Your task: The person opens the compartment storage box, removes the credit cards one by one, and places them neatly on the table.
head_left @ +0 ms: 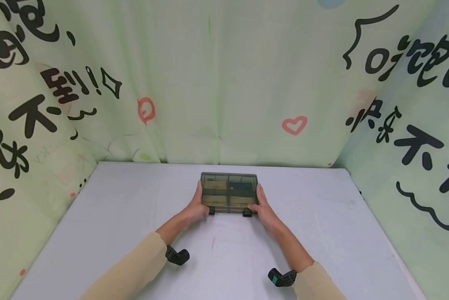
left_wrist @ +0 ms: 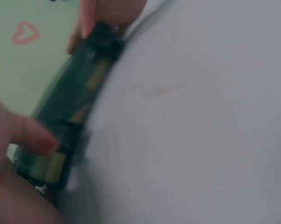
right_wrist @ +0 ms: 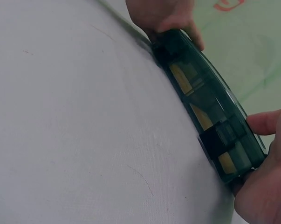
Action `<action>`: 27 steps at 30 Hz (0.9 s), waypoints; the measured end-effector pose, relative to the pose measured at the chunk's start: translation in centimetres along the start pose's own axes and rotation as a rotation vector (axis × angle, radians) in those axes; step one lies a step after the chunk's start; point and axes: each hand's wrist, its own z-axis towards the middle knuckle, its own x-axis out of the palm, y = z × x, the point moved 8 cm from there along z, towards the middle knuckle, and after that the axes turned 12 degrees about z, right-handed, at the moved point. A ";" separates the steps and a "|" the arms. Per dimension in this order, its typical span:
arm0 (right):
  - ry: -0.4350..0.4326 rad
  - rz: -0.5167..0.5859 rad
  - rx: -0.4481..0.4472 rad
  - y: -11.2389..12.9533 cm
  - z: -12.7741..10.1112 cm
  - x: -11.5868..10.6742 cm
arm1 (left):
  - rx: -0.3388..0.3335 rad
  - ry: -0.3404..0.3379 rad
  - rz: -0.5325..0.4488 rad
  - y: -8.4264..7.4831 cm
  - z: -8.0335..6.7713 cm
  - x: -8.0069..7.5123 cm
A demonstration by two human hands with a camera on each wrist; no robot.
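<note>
A dark, see-through plastic storage case (head_left: pixel 229 189) with a lid and inner dividers is held between both hands at the middle of the table's far half. My left hand (head_left: pixel 196 209) grips its left end; my right hand (head_left: pixel 264 211) grips the right end, the thumb over the front corner. Two black latches (head_left: pixel 247 212) sit on the near edge. Through the walls, tan pieces (right_wrist: pixel 202 115) show in the compartments in the right wrist view. The left wrist view is blurred, with the left thumb (left_wrist: pixel 37 138) across the near end of the case (left_wrist: pixel 68 100).
A white cloth covers the table (head_left: pixel 216 266). Pale green curtains (head_left: pixel 216 83) with black writing and pink hearts hang behind it and on both sides. Each wrist wears a black camera, one on the left (head_left: pixel 177 255) and one on the right (head_left: pixel 282 278).
</note>
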 end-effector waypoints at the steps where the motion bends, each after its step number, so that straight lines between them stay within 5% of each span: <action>1: -0.001 -0.002 -0.001 0.0 0.0 0.0 | 0.010 -0.002 0.010 0.0 0.0 0.0; 16: -0.016 -0.038 0.006 0.3 -0.1 -0.1 | -0.036 0.016 0.000 0.3 0.0 -0.2; 27: -0.039 -0.044 -0.026 0.1 -0.2 -0.9 | -0.009 0.000 -0.015 0.5 -0.1 -0.8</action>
